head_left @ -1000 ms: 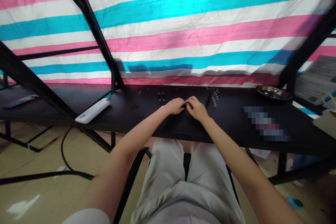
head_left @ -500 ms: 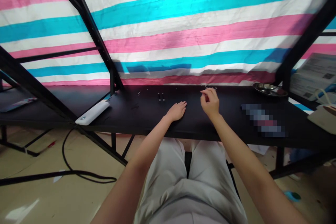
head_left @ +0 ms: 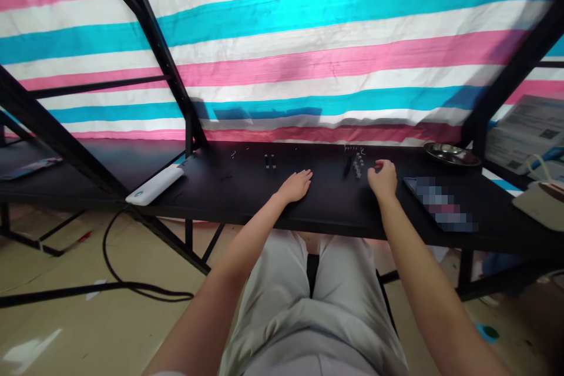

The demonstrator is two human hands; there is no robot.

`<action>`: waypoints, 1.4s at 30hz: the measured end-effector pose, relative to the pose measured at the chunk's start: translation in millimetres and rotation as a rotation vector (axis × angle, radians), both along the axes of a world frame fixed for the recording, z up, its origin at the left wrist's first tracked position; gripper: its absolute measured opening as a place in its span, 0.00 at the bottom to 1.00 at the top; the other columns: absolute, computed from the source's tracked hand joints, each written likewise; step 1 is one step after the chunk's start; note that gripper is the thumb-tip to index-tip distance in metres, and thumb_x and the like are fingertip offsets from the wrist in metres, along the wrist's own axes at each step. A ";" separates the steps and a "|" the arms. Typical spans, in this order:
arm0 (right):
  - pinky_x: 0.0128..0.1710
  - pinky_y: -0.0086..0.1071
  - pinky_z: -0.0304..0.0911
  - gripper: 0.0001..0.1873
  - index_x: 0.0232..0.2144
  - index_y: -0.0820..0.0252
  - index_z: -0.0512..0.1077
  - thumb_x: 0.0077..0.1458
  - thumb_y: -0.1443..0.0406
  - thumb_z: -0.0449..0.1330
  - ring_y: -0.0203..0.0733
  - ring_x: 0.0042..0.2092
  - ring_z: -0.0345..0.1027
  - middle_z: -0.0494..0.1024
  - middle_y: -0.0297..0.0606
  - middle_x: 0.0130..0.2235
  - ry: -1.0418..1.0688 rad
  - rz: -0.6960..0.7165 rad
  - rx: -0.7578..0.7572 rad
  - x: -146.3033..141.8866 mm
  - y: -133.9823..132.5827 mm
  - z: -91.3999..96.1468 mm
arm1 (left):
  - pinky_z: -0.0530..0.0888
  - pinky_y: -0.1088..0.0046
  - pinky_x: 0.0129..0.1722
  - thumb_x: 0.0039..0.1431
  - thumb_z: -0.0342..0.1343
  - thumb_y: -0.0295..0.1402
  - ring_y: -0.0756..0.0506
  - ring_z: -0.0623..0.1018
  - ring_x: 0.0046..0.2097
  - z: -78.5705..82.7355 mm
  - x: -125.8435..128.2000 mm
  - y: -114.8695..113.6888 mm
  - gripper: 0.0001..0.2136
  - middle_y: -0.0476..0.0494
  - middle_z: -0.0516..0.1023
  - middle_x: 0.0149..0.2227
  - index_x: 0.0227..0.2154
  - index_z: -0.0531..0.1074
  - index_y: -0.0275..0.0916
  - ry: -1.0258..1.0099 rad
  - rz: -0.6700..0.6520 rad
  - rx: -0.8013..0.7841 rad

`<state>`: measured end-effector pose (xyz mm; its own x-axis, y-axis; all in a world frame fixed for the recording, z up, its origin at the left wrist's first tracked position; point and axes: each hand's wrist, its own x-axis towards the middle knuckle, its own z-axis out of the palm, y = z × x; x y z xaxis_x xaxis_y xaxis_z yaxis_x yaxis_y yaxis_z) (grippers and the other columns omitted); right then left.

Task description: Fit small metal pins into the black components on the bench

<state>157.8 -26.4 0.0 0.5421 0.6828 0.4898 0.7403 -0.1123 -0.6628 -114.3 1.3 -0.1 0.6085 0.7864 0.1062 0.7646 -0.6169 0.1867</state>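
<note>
My left hand (head_left: pixel 298 184) lies flat on the black table (head_left: pixel 247 194), fingers stretched out, holding nothing. My right hand (head_left: pixel 384 177) rests on the table further right with its fingers curled in; what they hold, if anything, is too small to make out. Just left of the right hand stand several small grey cylindrical parts (head_left: pixel 358 165) and a thin dark stick (head_left: pixel 347 167). Tiny wire-like bits (head_left: pixel 355 148) lie behind them by the table's back edge.
A white power bank (head_left: pixel 154 185) lies at the left with a black cable (head_left: pixel 132 282) on the floor below. Two small black pieces (head_left: pixel 270 161) stand at mid-table. A metal dish (head_left: pixel 452 154) and a blurred flat device (head_left: pixel 440 202) are at the right. Black frame bars (head_left: pixel 150 41) cross the striped tarp.
My hands were together at mid-table; the right hand rose toward the small parts at the back, then moved right and came down on the table. The left hand stayed flat.
</note>
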 end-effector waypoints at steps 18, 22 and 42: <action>0.43 0.39 0.59 0.18 0.41 0.59 0.70 0.45 0.63 0.54 0.48 0.44 0.66 0.74 0.44 0.41 -0.130 0.083 -0.420 -8.1 -0.6 -4.8 | 0.53 0.60 0.62 0.64 0.35 0.33 0.46 0.55 0.64 1.7 1.3 -0.9 0.22 0.42 0.54 0.63 0.59 0.56 0.37 -0.013 0.011 -0.003; 0.43 0.40 0.59 0.18 0.42 0.59 0.71 0.46 0.62 0.54 0.49 0.46 0.66 0.73 0.44 0.43 -0.140 0.096 -0.438 -8.5 -1.6 -4.1 | 0.50 0.58 0.62 0.64 0.35 0.32 0.46 0.56 0.64 6.6 2.0 -3.8 0.22 0.41 0.54 0.63 0.59 0.56 0.36 0.019 0.008 -0.010; 0.44 0.42 0.58 0.19 0.40 0.58 0.73 0.50 0.54 0.55 0.50 0.47 0.66 0.74 0.43 0.43 -0.188 0.101 -0.462 -14.3 -0.6 -1.8 | 0.53 0.70 0.62 0.63 0.39 0.30 0.44 0.53 0.65 36.5 83.5 6.7 0.24 0.35 0.51 0.64 0.61 0.50 0.28 0.092 -0.144 0.009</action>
<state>143.6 -27.0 -1.8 0.3940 0.8956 0.2066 0.8642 -0.2844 -0.4151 -30.8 8.0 36.4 0.7221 0.6898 0.0513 0.6820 -0.7224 0.1139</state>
